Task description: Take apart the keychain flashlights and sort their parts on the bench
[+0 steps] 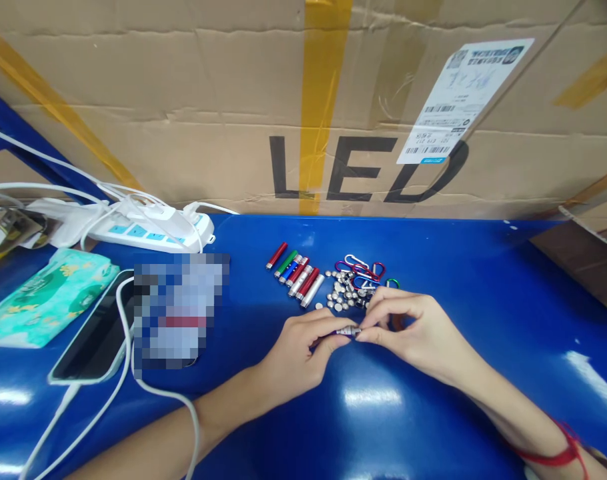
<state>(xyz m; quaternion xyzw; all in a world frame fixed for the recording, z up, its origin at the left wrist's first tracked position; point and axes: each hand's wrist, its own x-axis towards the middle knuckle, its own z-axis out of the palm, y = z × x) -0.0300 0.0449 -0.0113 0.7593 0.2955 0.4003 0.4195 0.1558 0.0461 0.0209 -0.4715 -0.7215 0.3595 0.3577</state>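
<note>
Two hands meet over a small silver piece on the blue table (458, 280).
Both forearms rest low, angled inward; the left hand (296, 350) and right hand (413, 330) each pinch one end of the small silver piece (348, 331) (detail too small to tell), just before the button cells (341, 293) and the mini flashlights (296, 272).

The big cardboard box (303, 100) standing behind the blue table carries the word "LED" in large black capitals, partly crossed by a strip of yellow tape (318, 100), while the white shipping label (461, 100) stuck on its upper right bears barcodes and print too small to read.
</note>
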